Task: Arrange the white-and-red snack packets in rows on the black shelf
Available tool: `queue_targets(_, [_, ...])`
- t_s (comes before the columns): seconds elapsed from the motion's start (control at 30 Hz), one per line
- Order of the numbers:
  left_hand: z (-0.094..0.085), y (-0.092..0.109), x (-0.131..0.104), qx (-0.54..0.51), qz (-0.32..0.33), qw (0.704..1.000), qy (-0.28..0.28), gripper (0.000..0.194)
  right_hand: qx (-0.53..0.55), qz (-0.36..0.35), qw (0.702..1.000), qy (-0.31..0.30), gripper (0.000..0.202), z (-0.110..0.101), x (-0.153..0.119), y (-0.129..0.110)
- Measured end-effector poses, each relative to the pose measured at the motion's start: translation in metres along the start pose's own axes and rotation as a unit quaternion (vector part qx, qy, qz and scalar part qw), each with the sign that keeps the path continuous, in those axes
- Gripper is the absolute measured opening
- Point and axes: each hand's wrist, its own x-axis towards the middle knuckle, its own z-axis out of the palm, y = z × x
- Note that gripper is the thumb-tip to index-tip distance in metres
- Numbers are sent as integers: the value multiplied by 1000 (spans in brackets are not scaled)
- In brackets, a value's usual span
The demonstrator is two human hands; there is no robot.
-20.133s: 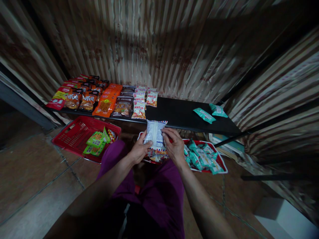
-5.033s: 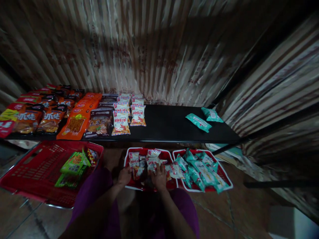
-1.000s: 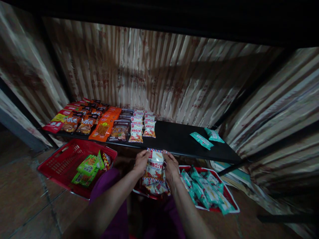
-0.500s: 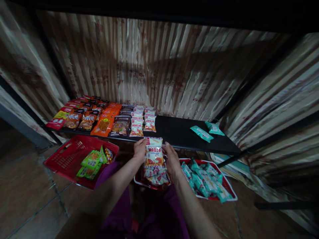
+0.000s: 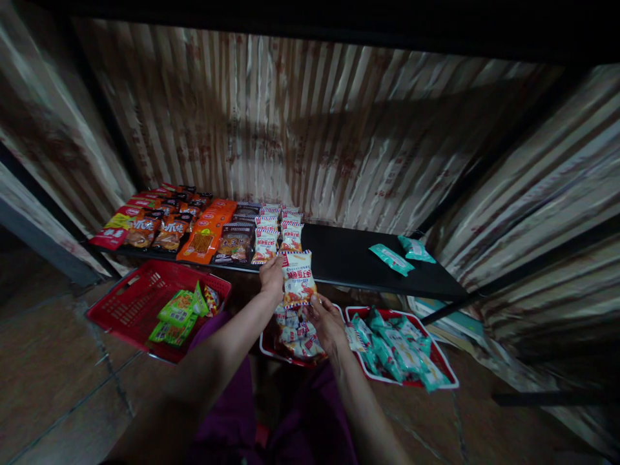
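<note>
The held packet [image 5: 297, 278] has risen, hiding some shelf [image 5: 339, 252] near white packets [image 5: 292, 237].

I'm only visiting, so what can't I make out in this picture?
All in the head view:
Back of the held white snack bag: faces away from the camera.
Floor of the middle basket: covered by heaped bags.
Small print on the teal packets: too small.
Dark board overhead: cut off by the top edge.
</note>
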Motion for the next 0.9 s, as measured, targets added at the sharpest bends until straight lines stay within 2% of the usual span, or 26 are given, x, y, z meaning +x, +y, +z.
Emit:
queue_targets(0.43, [7,9,12,-28,-21,999,17,20,30,-26,999,-27,34,8,-6,4])
queue_targets(0.67, [6,9,19,10,-1,999,-33,21,16,-40,998,-36,34,12,-8,2])
queue_targets(0.9, [0,15,15,52,-32,996,-68,30,36,-47,998,-7,37,13,-6,7])
